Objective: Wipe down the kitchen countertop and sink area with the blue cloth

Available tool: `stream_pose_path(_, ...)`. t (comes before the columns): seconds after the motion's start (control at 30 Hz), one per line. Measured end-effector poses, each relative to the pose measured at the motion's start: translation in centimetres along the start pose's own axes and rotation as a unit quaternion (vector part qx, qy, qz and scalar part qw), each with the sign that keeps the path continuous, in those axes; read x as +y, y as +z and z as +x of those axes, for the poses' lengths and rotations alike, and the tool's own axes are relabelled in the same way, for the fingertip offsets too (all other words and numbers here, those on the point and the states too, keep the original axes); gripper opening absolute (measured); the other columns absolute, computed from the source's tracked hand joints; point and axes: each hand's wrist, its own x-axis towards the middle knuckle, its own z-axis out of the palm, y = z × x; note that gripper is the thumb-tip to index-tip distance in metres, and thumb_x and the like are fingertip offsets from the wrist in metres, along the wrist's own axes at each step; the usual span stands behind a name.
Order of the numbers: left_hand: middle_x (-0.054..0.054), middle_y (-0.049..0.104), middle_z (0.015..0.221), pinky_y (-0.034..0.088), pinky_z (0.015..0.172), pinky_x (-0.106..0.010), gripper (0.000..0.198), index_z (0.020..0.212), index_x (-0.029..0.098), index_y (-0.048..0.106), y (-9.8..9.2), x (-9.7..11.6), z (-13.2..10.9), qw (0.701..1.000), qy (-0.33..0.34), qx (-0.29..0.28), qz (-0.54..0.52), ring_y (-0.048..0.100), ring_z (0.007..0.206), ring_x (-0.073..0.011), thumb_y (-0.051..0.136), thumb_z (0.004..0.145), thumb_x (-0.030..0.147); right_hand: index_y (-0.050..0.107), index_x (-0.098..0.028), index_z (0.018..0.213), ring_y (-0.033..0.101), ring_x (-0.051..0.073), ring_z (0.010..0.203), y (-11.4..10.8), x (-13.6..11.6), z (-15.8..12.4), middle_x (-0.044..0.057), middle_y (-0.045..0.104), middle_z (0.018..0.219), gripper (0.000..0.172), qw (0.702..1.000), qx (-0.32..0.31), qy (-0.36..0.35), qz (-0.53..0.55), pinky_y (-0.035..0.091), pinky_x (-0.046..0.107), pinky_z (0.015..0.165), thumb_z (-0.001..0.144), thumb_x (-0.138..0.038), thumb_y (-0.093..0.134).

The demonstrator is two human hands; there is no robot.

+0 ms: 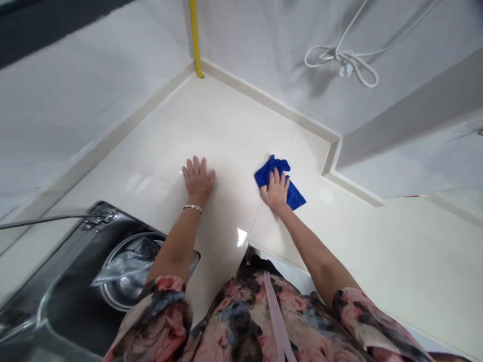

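Pressing blue cloth (pixel 272 168) flat under spread right hand (pixel 276 190), its bulk bunched just beyond the fingertips; bracing on white countertop (pixel 215 118) with splayed left hand (pixel 198 180), well apart

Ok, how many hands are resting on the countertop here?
2. The left hand lies flat on the bare countertop; the right hand lies on the blue cloth, further right.

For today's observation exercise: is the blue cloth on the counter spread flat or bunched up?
Bunched up. The cloth lies in rumpled folds under the right hand, its far end crumpled, not smoothed on the counter.
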Motion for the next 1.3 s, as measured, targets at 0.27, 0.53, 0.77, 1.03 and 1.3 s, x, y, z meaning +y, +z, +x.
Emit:
stream_pose_path(0.27, -0.021, 0.028, 0.175, 0.008, 0.132, -0.066, 0.065, 0.161, 0.010, 0.044, 0.4, -0.5, 0.4, 1.000, 0.006, 0.017, -0.005, 0.014, 0.165, -0.0395, 0.042, 0.104, 0.042, 0.043, -0.011, 0.162, 0.010, 0.042, 0.165, -0.6, -11.0, -7.1, 0.014, 0.026, 0.177, 0.073, 0.939, -0.120, -0.318, 0.047, 0.003, 0.068, 0.133, 0.097, -0.041, 0.055)
stream_pose_path(0.53, -0.021, 0.030, 0.174, 0.011, 0.131, -0.068, 0.066, 0.160, 0.011, 0.045, 0.1, -0.9, 0.6, 0.999, 0.019, 0.038, 0.008, 0.015, 0.164, -0.0403, 0.041, 0.105, 0.047, 0.045, -0.019, 0.161, 0.014, 0.033, 0.165, -0.4, -5.0, -14.4, 0.006, 0.036, 0.173, 0.067, 0.855, -0.149, -0.485, 0.107, 0.011, 0.063, 0.135, 0.100, -0.043, 0.055)
stream_pose_path(0.77, -0.024, 0.034, 0.171, 0.015, 0.128, -0.070, 0.064, 0.157, 0.006, 0.048, -0.3, -0.5, 0.7, 0.998, 0.044, 0.052, 0.001, 0.020, 0.162, -0.0438, 0.043, 0.106, 0.045, 0.047, -0.021, 0.161, 0.018, 0.035, 0.165, -1.4, 10.6, -17.9, 0.008, 0.037, 0.173, 0.078, 0.958, -0.082, -0.254, 0.106, 0.016, 0.067, 0.133, 0.083, -0.023, 0.057)
stream_pose_path(1.03, -0.020, 0.034, 0.172, 0.018, 0.129, -0.068, 0.067, 0.160, 0.015, 0.046, -0.4, 0.0, 0.7, 0.998, 0.028, 0.061, 0.014, 0.019, 0.163, -0.0419, 0.035, 0.105, 0.053, 0.050, -0.012, 0.155, 0.020, 0.040, 0.164, -0.9, 20.4, -10.2, 0.017, 0.042, 0.168, 0.072, 0.987, 0.091, -0.108, 0.081, 0.025, 0.073, 0.129, 0.083, -0.021, 0.049)
stream_pose_path(1.3, -0.019, 0.036, 0.171, 0.021, 0.129, -0.069, 0.071, 0.160, 0.017, 0.047, -1.0, 0.2, 1.2, 0.999, -0.011, 0.034, 0.034, 0.024, 0.161, -0.0451, 0.037, 0.100, 0.054, 0.058, -0.017, 0.149, 0.033, 0.032, 0.159, -0.9, 15.7, 6.8, 0.013, 0.051, 0.163, 0.066, 0.964, 0.033, -0.238, 0.113, 0.023, 0.062, 0.132, 0.083, -0.026, 0.049)
